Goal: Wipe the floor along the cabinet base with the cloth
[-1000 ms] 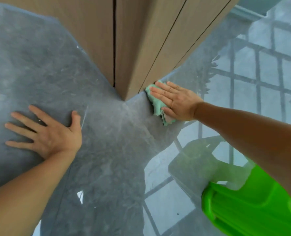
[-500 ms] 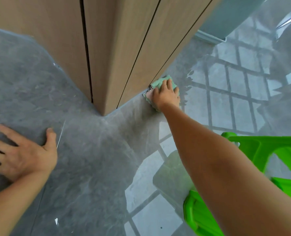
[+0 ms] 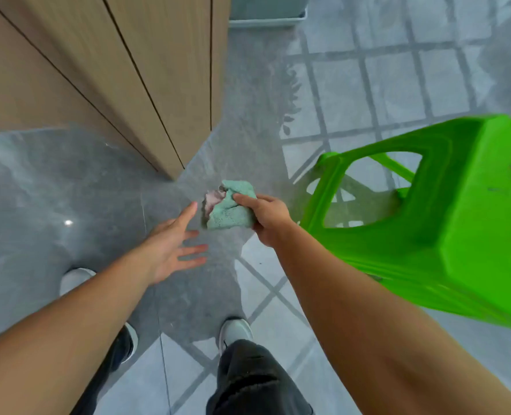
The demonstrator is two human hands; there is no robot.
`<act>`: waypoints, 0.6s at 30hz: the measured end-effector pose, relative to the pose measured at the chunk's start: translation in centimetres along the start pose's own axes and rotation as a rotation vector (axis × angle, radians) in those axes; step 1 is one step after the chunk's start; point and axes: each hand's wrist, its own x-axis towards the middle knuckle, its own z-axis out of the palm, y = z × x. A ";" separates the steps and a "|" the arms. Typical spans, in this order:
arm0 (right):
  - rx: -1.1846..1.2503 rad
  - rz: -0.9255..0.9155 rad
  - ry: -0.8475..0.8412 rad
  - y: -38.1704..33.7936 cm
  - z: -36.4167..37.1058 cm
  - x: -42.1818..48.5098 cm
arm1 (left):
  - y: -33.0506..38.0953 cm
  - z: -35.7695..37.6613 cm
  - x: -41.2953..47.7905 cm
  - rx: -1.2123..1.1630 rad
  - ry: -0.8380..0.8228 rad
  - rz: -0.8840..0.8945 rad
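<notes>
My right hand [image 3: 266,217] grips a crumpled pale green cloth [image 3: 229,209], held up in the air above the grey floor [image 3: 68,190]. A dirty pinkish-grey patch shows on the cloth's left side. My left hand [image 3: 173,244] is open beside it, fingers spread, its fingertips just short of the cloth. The wooden cabinet [image 3: 113,70] stands at upper left, its corner base meeting the floor ahead of my hands. Neither hand touches the floor or the cabinet.
A bright green plastic stool [image 3: 428,220] stands close on the right. My two feet in pale shoes [image 3: 234,330] and dark trousers are below. A grey-green bin base [image 3: 266,13] sits on the floor at the top. The glossy floor reflects a window grid.
I have risen from the floor. My right hand lifted the cloth away from the cabinet base, and my left hand left the floor and now reaches toward the cloth.
</notes>
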 end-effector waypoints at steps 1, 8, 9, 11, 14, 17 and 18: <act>0.019 -0.031 -0.006 -1.4 -1.0 -3.8 | 0.4 3.1 -3.5 0.001 -0.052 0.003; -0.454 -0.551 0.428 -10.4 -14.7 -21.5 | 2.0 21.6 -17.6 -0.037 -0.297 0.115; -0.554 -0.650 0.564 -10.7 -17.4 -22.7 | 1.9 24.1 -18.7 0.018 -0.329 0.143; -0.604 -0.745 0.769 -10.5 -22.6 -24.3 | 1.2 29.2 -20.3 0.130 -0.373 0.178; -0.729 -0.604 0.760 -8.4 -27.7 -24.5 | -0.8 35.5 -21.7 0.249 -0.360 0.183; -1.060 -0.310 0.394 -6.6 -29.3 -23.8 | -1.7 38.0 -22.7 0.340 -0.303 0.163; -1.086 -0.257 0.364 -6.8 -29.1 -24.1 | -1.5 37.7 -23.2 0.426 -0.268 0.173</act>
